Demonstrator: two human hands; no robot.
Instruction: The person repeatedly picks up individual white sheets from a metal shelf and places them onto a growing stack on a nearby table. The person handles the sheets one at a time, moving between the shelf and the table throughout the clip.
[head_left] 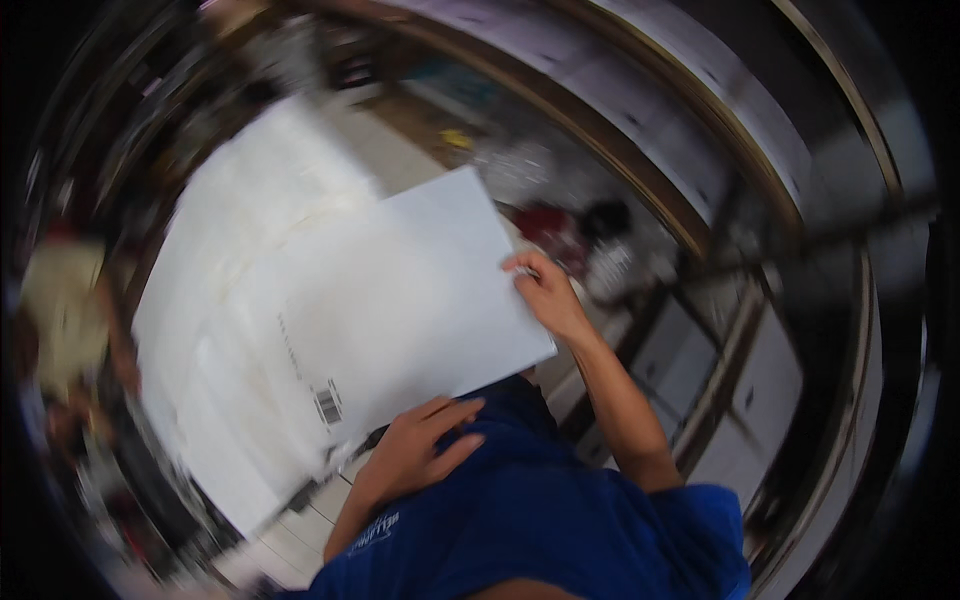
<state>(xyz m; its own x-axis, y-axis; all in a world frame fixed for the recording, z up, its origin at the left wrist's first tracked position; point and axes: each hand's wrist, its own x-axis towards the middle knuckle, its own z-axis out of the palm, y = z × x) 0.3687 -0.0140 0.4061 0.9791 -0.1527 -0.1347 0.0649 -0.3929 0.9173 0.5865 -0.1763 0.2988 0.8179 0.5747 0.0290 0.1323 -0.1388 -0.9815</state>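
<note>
A flat white rectangular sheet or packet (440, 270) with a printed barcode lies over a glossy white surface (260, 170). Its left end blends into that surface, so I cannot tell where it stops. With bent fingers, my right hand (545, 290) grips the sheet's right edge. My left hand (420, 450) is beside the sheet's near edge, in front of my blue shirt (520, 520). The left fingers are stretched out and apart, with nothing in them.
On the far left another person in a yellowish top (65, 310) appears blurred. Clear plastic bags and a dark red item (550, 230) lie beyond the sheet. White drawer fronts with brown edges (640, 100) line the right side. Pale floor tiles (300, 530) show below.
</note>
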